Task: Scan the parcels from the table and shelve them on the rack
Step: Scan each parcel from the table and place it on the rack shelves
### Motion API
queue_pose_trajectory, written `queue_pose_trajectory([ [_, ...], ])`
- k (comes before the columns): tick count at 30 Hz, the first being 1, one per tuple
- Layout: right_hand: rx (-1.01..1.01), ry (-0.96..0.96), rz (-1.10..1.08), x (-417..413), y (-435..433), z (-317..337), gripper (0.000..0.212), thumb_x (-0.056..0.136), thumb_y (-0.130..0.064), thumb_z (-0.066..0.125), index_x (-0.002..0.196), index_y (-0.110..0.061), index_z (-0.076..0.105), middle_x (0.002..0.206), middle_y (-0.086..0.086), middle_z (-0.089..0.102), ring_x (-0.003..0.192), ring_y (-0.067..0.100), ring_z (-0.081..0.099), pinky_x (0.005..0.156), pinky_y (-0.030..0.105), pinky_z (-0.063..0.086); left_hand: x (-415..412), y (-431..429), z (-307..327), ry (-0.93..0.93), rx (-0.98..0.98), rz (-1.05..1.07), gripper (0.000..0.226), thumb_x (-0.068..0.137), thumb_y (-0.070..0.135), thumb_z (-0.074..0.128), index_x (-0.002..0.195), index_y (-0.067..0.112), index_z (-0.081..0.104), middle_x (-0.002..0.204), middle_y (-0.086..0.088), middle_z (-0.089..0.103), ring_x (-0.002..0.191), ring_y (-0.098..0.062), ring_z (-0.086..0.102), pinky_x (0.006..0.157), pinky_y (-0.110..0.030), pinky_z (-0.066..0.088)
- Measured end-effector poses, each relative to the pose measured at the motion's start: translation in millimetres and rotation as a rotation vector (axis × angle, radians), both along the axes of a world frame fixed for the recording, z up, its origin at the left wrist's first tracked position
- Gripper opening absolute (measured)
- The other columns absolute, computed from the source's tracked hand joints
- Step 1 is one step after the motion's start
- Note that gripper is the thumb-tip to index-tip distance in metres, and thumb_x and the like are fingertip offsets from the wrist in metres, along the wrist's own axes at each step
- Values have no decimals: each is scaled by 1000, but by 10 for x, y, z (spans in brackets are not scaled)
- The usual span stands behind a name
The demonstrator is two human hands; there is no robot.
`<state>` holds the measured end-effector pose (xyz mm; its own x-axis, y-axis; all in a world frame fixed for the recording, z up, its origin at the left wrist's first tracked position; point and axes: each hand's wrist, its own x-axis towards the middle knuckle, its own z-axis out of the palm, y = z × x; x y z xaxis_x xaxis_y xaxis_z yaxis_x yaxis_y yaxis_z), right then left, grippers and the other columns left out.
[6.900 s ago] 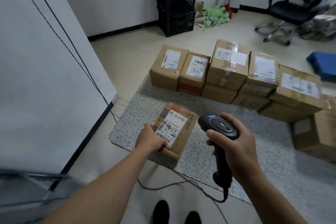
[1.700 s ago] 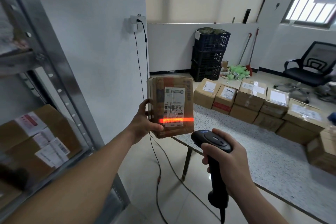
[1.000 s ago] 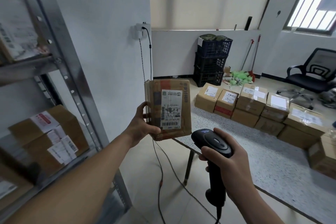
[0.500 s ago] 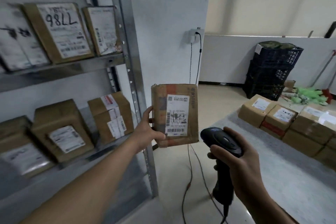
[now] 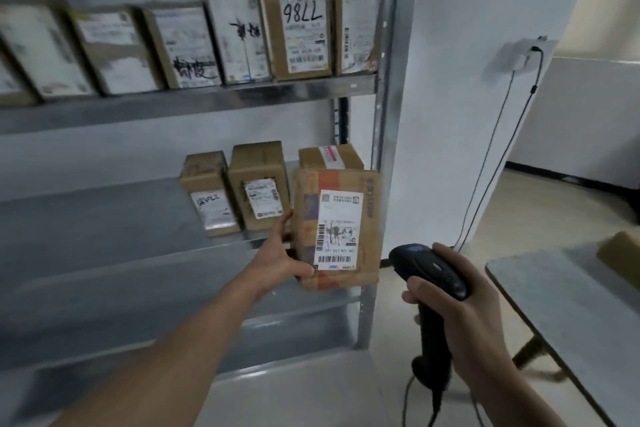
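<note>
So the left grip (image 5: 277, 260) is clamping the parcel (image 5: 337, 230) by its left edge, thumb pinching the lower front corner and fingers going round the back. The parcel is hanging upright in the air with its label facing out. It's right in front of the rack (image 5: 385, 114), at the right end of the middle shelf (image 5: 104, 218), and partly covering the taped box (image 5: 330, 157) behind it. It's not resting on anything, as far as I can see. The right grip (image 5: 464, 319) is wrapping round the handle of the scanner (image 5: 429, 270), and no red line is showing on the label.

I'm reading this as the shelving bit. That right end is looking taken: the taped box, a middle box (image 5: 258, 184) and a small box (image 5: 207, 198) are standing side by side. So I'd be swinging the parcel left past all three. I'd be setting its bottom edge down on the shelf first, label out like its neighbours, then nudging it snug against the small box before letting go.

An edge pinch with one grip is asking for a twist, so I'd be going slowly and keeping that thumb low. I'd also be keeping the scanner's cable (image 5: 408, 399) out of the way. The left of the frame is pretty smeared, so I can't tell what's sitting further along that shelf.
</note>
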<state>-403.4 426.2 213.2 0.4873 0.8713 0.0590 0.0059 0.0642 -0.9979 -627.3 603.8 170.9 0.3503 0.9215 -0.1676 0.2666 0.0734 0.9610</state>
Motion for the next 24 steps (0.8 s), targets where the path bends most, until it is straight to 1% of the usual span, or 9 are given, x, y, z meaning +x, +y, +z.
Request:
queue_pose_trajectory([
  [2, 3, -18, 54, -142, 44, 40, 53, 73, -2, 84, 91, -51, 73, 85, 12, 71, 82, 54, 65, 68, 58, 56, -226, -41, -17, -6, -10, 36, 125, 55, -5, 85, 155, 35, 20, 131, -1, 58, 113, -18, 65, 90, -41, 60],
  [4, 8, -37, 97, -298, 94, 92, 53, 71, -6, 85, 90, -53, 72, 87, 6, 73, 83, 48, 68, 73, 64, 56, -438, -61, -45, -20, -12, 61, 121, 62, -14, 82, 154, 37, 22, 129, -1, 58, 111, -21, 66, 85, -38, 61],
  [7, 17, -46, 128, -553, 184, 123, 48, 61, -21, 82, 90, -58, 70, 90, -3, 75, 85, 37, 72, 78, 63, 59, -751, -58, -81, -40, -22, 105, 127, 56, -8, 83, 156, 37, 19, 130, -5, 58, 110, -24, 67, 81, -38, 61],
  [9, 23, -54, 142, -733, 244, 114, 47, 59, -24, 78, 93, -57, 71, 90, -2, 76, 82, 32, 72, 73, 60, 61, -960, -29, -108, -52, -24, 119, 127, 55, -6, 82, 156, 36, 19, 131, -6, 57, 109, -24, 67, 83, -41, 61],
  [11, 30, -71, 158, -963, 300, 105, 47, 59, -24, 77, 95, -55, 71, 88, -1, 76, 78, 30, 72, 66, 54, 62, -1184, 10, -138, -68, -30, 117, 124, 58, -10, 81, 155, 36, 20, 131, -6, 57, 109, -25, 67, 83, -43, 61],
  [14, 37, -86, 178, -1356, 397, 117, 46, 66, -20, 81, 92, -56, 71, 85, 2, 75, 77, 35, 72, 63, 49, 60, -1542, 86, -175, -73, -38, 104, 126, 53, -3, 82, 155, 38, 20, 132, -4, 55, 113, -24, 65, 86, -43, 61],
  [18, 39, -107, 186, -1982, 567, 109, 46, 62, -23, 78, 89, -61, 70, 89, -1, 76, 82, 32, 72, 72, 50, 59, -2114, 224, -234, -81, -47, 77, 129, 53, -4, 84, 157, 37, 18, 134, -4, 54, 117, -24, 62, 84, -36, 60],
  [22, 3, -86, 159, -2542, 760, -8, 59, 74, -4, 84, 87, -60, 70, 89, 1, 75, 78, 38, 71, 66, 54, 59, -2679, 363, -251, -89, -59, 39, 129, 52, -4, 82, 155, 38, 17, 133, -3, 52, 118, -20, 60, 76, -26, 59],
  [24, -3, -69, 143, -2793, 843, -70, 53, 70, -9, 88, 95, -52, 70, 91, 4, 75, 78, 34, 72, 63, 50, 60, -2941, 428, -268, -90, -67, 40, 129, 51, -1, 82, 155, 38, 17, 131, -2, 54, 117, -19, 61, 80, -29, 59],
])
